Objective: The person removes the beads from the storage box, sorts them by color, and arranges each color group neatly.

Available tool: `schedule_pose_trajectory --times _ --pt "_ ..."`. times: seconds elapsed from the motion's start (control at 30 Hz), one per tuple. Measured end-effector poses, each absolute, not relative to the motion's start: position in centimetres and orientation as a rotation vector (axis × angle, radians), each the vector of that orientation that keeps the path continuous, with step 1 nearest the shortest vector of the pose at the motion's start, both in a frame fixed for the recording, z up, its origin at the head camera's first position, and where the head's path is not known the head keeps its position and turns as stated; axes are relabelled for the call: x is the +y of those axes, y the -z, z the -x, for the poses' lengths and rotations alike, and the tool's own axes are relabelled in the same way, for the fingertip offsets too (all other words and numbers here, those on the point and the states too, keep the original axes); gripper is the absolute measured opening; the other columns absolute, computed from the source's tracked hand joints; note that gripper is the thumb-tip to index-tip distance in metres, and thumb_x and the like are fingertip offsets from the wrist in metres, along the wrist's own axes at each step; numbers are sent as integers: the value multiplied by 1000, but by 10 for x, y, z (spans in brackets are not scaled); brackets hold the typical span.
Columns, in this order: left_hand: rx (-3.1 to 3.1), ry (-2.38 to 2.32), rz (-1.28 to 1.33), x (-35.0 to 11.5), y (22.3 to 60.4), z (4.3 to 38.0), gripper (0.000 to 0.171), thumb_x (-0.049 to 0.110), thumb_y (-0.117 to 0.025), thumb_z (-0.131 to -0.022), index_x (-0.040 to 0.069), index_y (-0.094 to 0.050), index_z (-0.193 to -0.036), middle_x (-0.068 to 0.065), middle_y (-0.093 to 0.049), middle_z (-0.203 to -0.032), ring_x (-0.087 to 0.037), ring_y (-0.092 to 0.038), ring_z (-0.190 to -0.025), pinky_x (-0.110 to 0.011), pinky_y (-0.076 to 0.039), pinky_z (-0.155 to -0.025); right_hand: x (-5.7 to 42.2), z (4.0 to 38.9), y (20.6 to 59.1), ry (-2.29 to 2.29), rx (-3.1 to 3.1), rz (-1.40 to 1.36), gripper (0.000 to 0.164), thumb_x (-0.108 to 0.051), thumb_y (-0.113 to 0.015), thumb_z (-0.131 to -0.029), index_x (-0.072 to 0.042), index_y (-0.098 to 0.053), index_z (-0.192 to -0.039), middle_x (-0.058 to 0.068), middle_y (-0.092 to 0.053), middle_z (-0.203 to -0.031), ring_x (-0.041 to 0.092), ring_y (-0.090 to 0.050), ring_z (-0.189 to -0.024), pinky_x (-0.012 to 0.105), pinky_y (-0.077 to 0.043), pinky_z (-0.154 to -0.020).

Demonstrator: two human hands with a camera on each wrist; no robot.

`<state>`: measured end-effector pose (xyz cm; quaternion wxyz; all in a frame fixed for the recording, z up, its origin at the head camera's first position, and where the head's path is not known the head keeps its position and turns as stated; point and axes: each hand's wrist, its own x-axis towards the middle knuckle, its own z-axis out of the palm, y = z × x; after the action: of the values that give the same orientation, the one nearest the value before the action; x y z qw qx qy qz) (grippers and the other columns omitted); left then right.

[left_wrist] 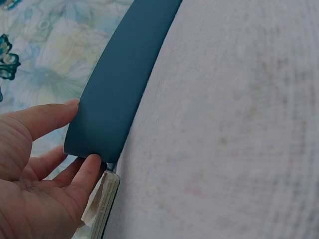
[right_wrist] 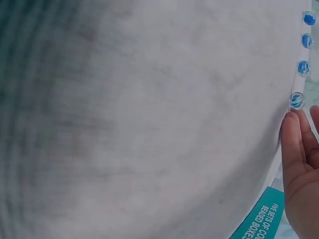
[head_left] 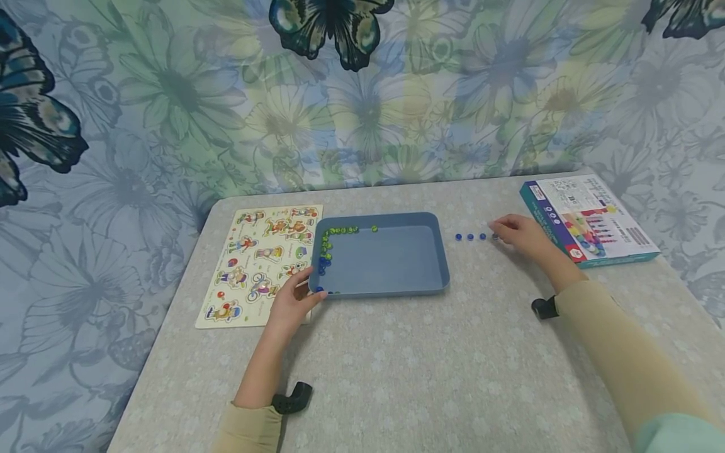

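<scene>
A shallow blue tray lies on the table with green marbles and blue marbles along its left and far sides. My left hand grips the tray's near left corner, the thumb at the rim and the fingers against the outer wall. To the right of the tray, several blue marbles form a short row on the table. My right hand is at the right end of this row. Its extended fingertips are right at the last clear-and-blue marble.
Partly under the left hand, a cream puzzle board with cartoon figures lies left of the tray. A teal-edged box sits at the back right, beside the right forearm. A floral curtain hangs behind the table.
</scene>
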<state>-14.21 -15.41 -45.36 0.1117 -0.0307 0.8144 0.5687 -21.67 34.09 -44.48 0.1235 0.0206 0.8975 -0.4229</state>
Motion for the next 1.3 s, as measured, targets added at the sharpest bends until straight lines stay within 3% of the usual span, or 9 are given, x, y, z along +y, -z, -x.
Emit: schedule_pose_trajectory --times 0.17,0.43,0.73,0.97,1.13,1.3 --pt "2367 -1683 75 -151 443 139 66 20 -68 -86 15 -36 -144 -10 -33 -147 -31 -34 -133 -47 -38 -103 340 216 434 1299 2600 -39 79 -64 -32 -92 3 -42 -133 25 -47 -130 38 -43 -119 56 -35 -100" --pt "2386 -1664 75 -154 452 143 67 23 -70 -85 18 -37 -143 -8 -33 -147 -29 -34 -133 -46 -38 -102 312 214 410 1277 2750 21 73 -64 -34 -92 -6 -43 -136 18 -42 -138 36 -34 -129 58 -27 -105" --pt "2412 -1639 92 -153 453 144 67 23 -70 -85 20 -38 -143 -5 -35 -146 -27 -36 -132 -42 -40 -102 229 207 396 1432 2703 434 52 -49 -44 -96 -13 -48 -134 9 -50 -132 25 -47 -118 49 -40 -96" --pt "2423 -1631 87 -152 452 144 67 23 -70 -85 20 -37 -143 -6 -35 -146 -28 -37 -132 -42 -41 -101 167 201 412 1402 2555 720 38 -29 -60 -92 -13 -56 -127 9 -57 -123 18 -55 -105 35 -49 -87" --pt "2415 -1632 96 -153 453 143 68 23 -71 -84 20 -37 -143 -5 -35 -146 -27 -37 -132 -42 -42 -100 127 200 428 1338 2445 782 39 -18 -68 -87 -4 -59 -123 14 -60 -118 20 -60 -99 28 -52 -83" --pt "2407 -1640 103 -153 453 143 68 23 -71 -84 20 -38 -143 -7 -36 -146 -28 -38 -131 -42 -42 -100 94 202 438 1189 2421 774 34 -18 -67 -87 -7 -63 -120 7 -64 -112 12 -62 -94 24 -52 -78"
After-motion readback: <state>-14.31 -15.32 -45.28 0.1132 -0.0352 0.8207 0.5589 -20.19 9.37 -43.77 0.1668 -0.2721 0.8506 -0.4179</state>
